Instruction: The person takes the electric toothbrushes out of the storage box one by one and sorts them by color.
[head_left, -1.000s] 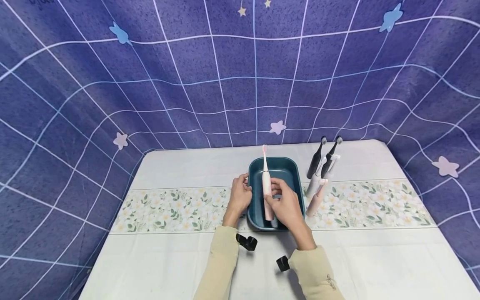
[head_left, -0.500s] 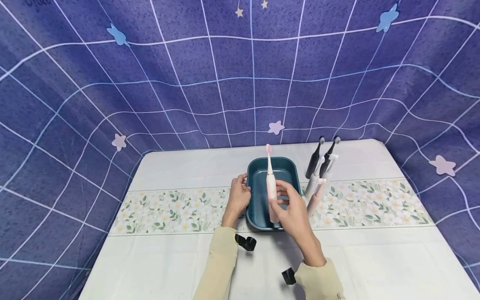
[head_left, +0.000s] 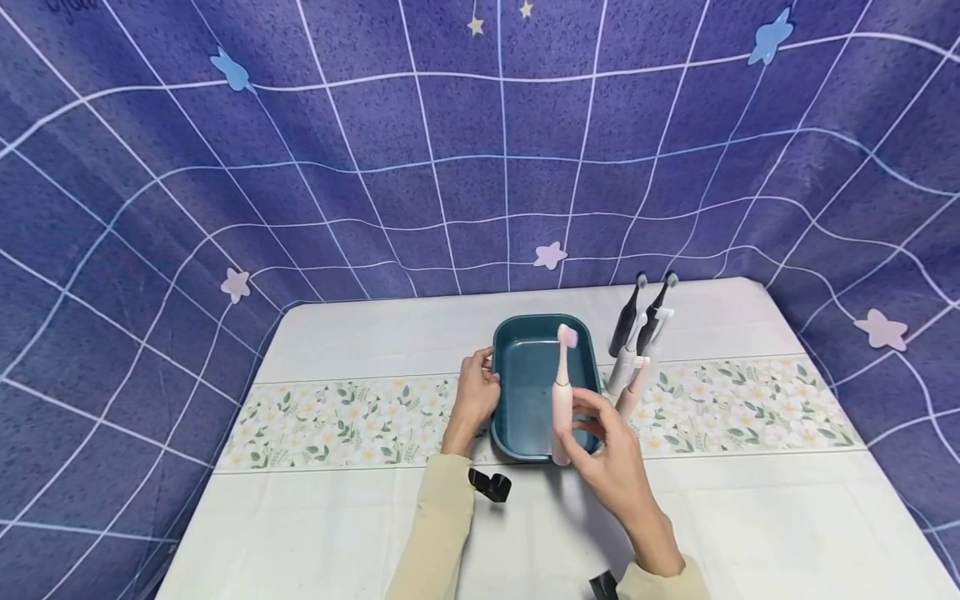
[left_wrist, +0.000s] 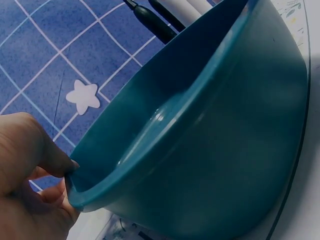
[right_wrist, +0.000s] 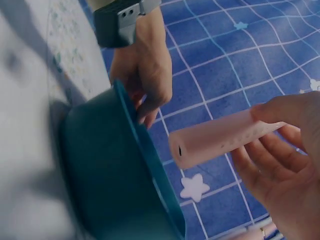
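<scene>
My right hand (head_left: 617, 460) holds a pink electric toothbrush (head_left: 562, 408) between thumb and fingers, upright with its brush head at the top. It is over the near right part of a teal plastic basin (head_left: 528, 392). In the right wrist view the flat base of the toothbrush handle (right_wrist: 215, 137) shows above the rim, apart from it. My left hand (head_left: 475, 396) grips the basin's left rim. Seen from the left wrist, the thumb lies over the edge of the basin (left_wrist: 200, 150), with other fingers outside. No object shows on the basin's visible floor.
Several electric toothbrushes stand just right of the basin: black ones (head_left: 626, 325) at the back, white ones (head_left: 622, 371), and a pink one (head_left: 630, 400) nearest. A white cloth with a floral band (head_left: 360, 425) covers the table. A purple star-patterned curtain (head_left: 465, 200) hangs behind and at both sides.
My right hand has lifted the pink toothbrush out of the basin and brought it right and nearer, its brush face turning to the right. The left hand has stayed on the rim.
</scene>
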